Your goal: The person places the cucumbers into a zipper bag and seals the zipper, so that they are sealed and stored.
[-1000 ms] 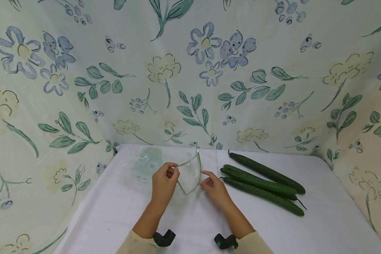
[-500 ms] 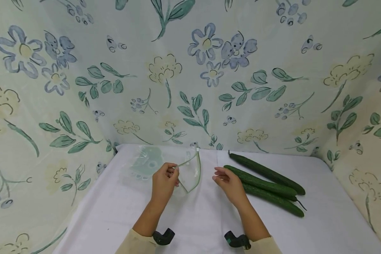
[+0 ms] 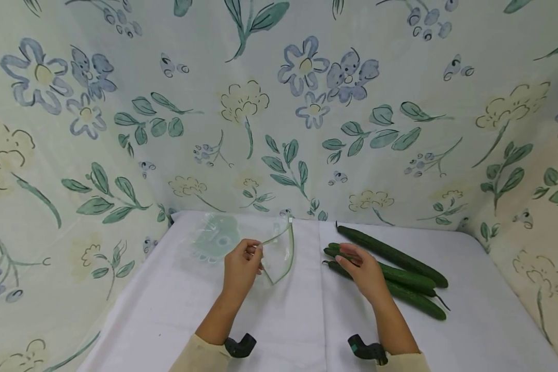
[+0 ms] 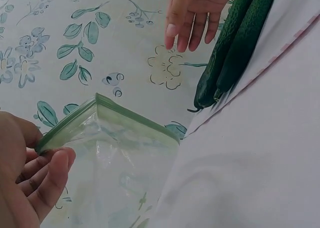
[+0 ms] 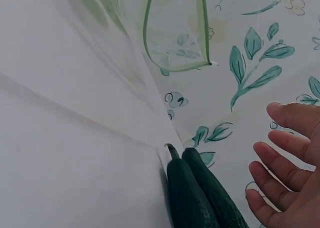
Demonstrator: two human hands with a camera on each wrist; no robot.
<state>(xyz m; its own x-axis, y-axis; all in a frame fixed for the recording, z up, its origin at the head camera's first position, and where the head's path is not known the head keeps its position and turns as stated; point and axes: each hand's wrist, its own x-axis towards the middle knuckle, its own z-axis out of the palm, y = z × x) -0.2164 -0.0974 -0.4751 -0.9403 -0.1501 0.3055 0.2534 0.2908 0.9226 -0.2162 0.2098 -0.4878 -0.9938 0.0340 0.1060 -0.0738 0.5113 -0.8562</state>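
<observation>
My left hand (image 3: 242,266) pinches the rim of a clear zip bag (image 4: 120,153) with a green-edged mouth. The bag's mouth stands open, and its body hangs down, see-through. In the head view, my right hand (image 3: 367,271) hovers over the left part of several long green cucumbers (image 3: 406,276) and partly hides them. Its fingers (image 5: 277,165) are spread and loosely bent, with nothing held. The right wrist view shows two cucumber ends (image 5: 190,198) to the left of that hand, with a gap between.
A clear plastic package (image 3: 220,237) with a pale green print lies at the table's back left. The white-covered table (image 3: 167,315) meets a flower-printed cloth (image 3: 190,129) hanging behind it. A dark wrist device (image 3: 242,345) is on each arm.
My right hand has let go of the bag's right rim and moved right, over the cucumbers. The left hand keeps its hold on the bag almost in place.
</observation>
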